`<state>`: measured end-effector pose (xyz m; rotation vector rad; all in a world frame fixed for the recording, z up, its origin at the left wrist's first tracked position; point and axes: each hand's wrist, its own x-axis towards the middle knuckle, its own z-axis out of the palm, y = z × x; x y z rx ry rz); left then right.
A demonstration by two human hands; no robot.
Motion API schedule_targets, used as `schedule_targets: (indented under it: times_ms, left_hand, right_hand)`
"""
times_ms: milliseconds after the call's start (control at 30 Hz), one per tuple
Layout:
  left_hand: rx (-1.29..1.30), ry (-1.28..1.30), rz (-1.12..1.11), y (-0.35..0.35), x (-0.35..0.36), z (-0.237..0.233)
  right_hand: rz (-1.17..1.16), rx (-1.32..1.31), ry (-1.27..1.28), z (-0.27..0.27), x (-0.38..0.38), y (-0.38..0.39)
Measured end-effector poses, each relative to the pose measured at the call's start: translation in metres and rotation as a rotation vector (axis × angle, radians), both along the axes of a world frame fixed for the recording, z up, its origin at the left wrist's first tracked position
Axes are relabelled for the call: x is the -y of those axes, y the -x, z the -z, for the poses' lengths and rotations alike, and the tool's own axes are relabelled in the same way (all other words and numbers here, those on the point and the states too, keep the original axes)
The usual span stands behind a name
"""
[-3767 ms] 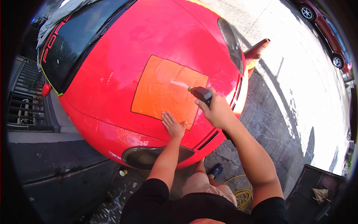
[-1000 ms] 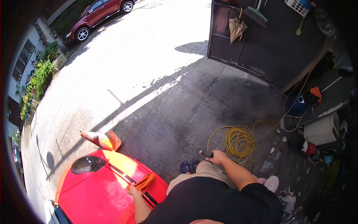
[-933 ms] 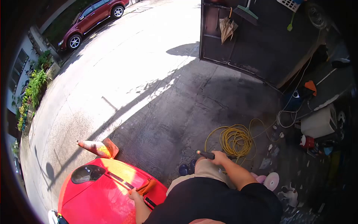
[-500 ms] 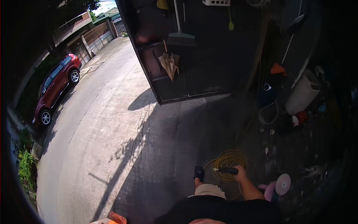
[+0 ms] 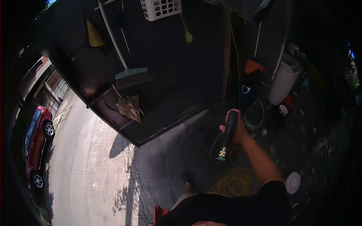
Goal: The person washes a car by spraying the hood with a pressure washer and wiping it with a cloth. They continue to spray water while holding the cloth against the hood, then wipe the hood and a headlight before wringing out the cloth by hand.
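My right hand (image 5: 240,132) is raised in front of me, its fingers wrapped round a black hose nozzle (image 5: 229,130). The nozzle tilts downward, with a brass fitting and a green tip at its lower end. Below it on the ground lies a coiled yellow hose (image 5: 234,183); a thin loop of line shows between the coil and my hand. My left hand is not in view. A red object (image 5: 160,214) shows at the bottom edge beside my body; what it is I cannot make out.
On the dark gate (image 5: 181,75) ahead hang a broom (image 5: 132,72), a folded umbrella (image 5: 129,108) and a white basket (image 5: 161,9). A pale container (image 5: 283,81) and a blue jug (image 5: 247,96) stand at right. A red car (image 5: 39,143) is parked across the sunlit road (image 5: 90,169).
My right hand has lifted the nozzle up and forward, away from the coil, and its brass end now points down. The view has swung, so the gate fills more of it.
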<state>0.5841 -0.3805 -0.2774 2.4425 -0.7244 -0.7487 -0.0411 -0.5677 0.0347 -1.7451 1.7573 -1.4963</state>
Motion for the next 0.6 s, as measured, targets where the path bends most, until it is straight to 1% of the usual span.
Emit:
schedule_targets:
  times_ms: [33,100,167,200,233,267,300,333,367,400,467,500,533,600]
  left_hand:
    - [0.003,0.005,-0.009,-0.007,0.029,0.005]
    - [0.012,0.022,-0.035,-0.027,0.086,0.023]
    - [0.041,0.06,-0.04,-0.046,0.149,0.039]
    - [0.055,0.104,-0.034,-0.049,0.187,0.045]
    - [0.066,0.151,-0.028,-0.045,0.226,0.047]
    - [0.075,0.115,-0.009,-0.017,0.273,0.052]
    - [-0.165,0.151,-0.025,0.006,0.307,0.043]
    - [-0.108,0.06,0.044,0.03,0.34,0.019]
    - [-0.041,-0.02,0.112,0.059,0.372,-0.019]
    - [0.001,0.019,0.141,0.068,0.404,-0.021]
    - [0.051,0.132,0.185,0.097,0.472,-0.014]
    - [0.066,0.113,0.233,0.099,0.501,-0.003]
    - [-0.013,0.116,0.157,0.111,0.529,0.014]
    - [0.21,-0.045,0.542,0.13,0.562,0.011]
  right_hand:
    - [0.024,0.026,0.166,-0.002,0.026,0.009]
    - [0.015,0.036,0.245,-0.034,0.066,0.033]
    - [-0.266,0.378,0.352,-0.075,0.096,0.046]
    - [-0.34,0.493,0.324,-0.084,0.106,0.054]
    - [-0.419,0.602,0.299,-0.093,0.119,0.063]
    - [-0.511,0.685,0.275,-0.112,0.135,0.081]
    - [-0.487,0.676,0.267,-0.133,0.153,0.1]
    - [-0.457,0.696,0.26,-0.146,0.165,0.11]
    - [-0.43,0.721,0.266,-0.158,0.177,0.116]
    - [-0.24,0.678,0.271,-0.181,0.192,0.121]
    - [0.061,0.314,0.159,-0.217,0.231,0.169]
    - [0.22,0.138,0.105,-0.236,0.251,0.195]
    - [0.205,0.033,0.052,-0.257,0.271,0.22]
    - [-0.033,0.207,0.1,-0.296,0.319,0.275]
